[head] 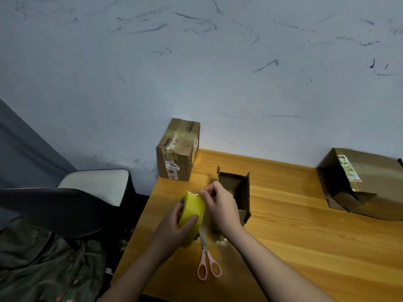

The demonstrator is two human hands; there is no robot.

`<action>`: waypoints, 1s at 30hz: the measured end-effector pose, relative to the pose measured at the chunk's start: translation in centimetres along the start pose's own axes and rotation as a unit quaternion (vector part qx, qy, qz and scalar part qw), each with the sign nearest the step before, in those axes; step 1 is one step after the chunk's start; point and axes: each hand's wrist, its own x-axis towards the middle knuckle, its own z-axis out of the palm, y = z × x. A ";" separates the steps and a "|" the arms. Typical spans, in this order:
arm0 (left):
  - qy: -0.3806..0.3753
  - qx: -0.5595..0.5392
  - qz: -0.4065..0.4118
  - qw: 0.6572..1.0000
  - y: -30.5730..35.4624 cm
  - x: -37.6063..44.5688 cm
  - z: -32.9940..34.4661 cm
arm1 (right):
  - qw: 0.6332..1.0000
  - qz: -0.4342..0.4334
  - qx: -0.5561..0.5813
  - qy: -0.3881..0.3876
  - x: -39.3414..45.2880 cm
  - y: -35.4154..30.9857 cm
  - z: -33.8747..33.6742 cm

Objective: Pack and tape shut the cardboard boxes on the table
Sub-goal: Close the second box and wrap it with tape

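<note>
My left hand (pixel 174 225) grips a yellow roll of tape (pixel 192 209) above the wooden table (pixel 305 236), fingers wrapped through and around it. At the roll's top edge my right hand (pixel 220 203) pinches the tape's end. Just behind my right hand stands a small open cardboard box (pixel 239 186) with its flaps up, partly hidden by the hand. A taped-shut box (pixel 176 151) with labels sits at the table's far left corner. Over at the right a larger box (pixel 362 184) lies on its side, open toward the left.
Pink-handled scissors (pixel 207 260) lie shut on the table below my hands. A dark chair with a pale seat (pixel 93 184) stands left of the table, over a green garment (pixel 43 264). A scuffed white wall (pixel 196 73) backs the table.
</note>
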 end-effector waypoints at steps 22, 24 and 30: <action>-0.035 -0.137 -0.030 0.990 3.4 1.0 0.3 | 0.969 0.094 0.222 0.058 4.9 0.5 -2.6; -0.027 -0.136 -0.005 0.990 3.6 0.6 0.2 | 0.971 0.079 0.212 0.071 4.8 0.2 -3.3; 0.004 -0.039 -0.017 0.999 2.7 2.0 0.2 | 0.994 -0.045 0.039 0.086 2.8 -0.7 -2.7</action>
